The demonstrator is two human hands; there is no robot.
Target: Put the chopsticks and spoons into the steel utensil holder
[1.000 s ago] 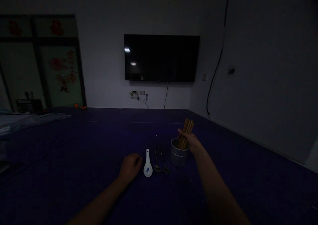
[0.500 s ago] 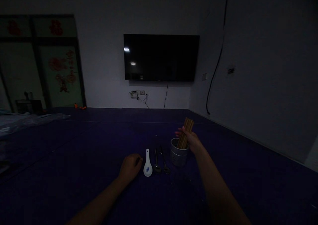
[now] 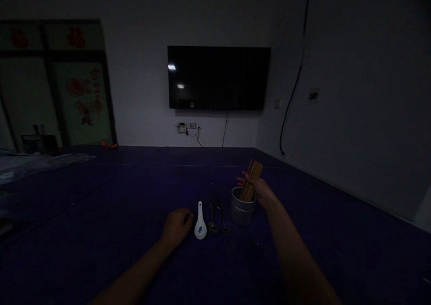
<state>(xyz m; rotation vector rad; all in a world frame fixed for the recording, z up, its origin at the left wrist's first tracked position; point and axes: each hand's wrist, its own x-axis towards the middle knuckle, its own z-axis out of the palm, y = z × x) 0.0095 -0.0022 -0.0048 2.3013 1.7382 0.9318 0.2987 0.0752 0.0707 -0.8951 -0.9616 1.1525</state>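
Observation:
My right hand [image 3: 261, 190] is round a bundle of wooden chopsticks [image 3: 253, 179], its thumb across the front and its other fingertips showing beyond them. The chopsticks lean right, their lower ends inside a grey metal holder [image 3: 241, 213]. My left hand [image 3: 177, 227] rests on the dark blue surface, loosely curled, with nothing visible in it. Close beside it lies a white ceramic spoon [image 3: 200, 226] with a blue pattern, handle pointing away. Between that spoon and the holder lie two metal spoons, a left one [image 3: 213, 227] and a right one [image 3: 225, 229], with dark handles.
The dark blue surface [image 3: 151, 179] reaches the far wall, where a television [image 3: 218, 78] hangs above sockets and cables. Clear plastic sheeting [image 3: 50, 163] lies at the left. Small orange things [image 3: 112, 146] sit by the glass doors. A black cable [image 3: 292, 94] hangs down the right wall.
The tops of the chopsticks have shifted slightly, and one now stands a little apart on the left. My right hand has barely moved; my left hand and the spoons stay put.

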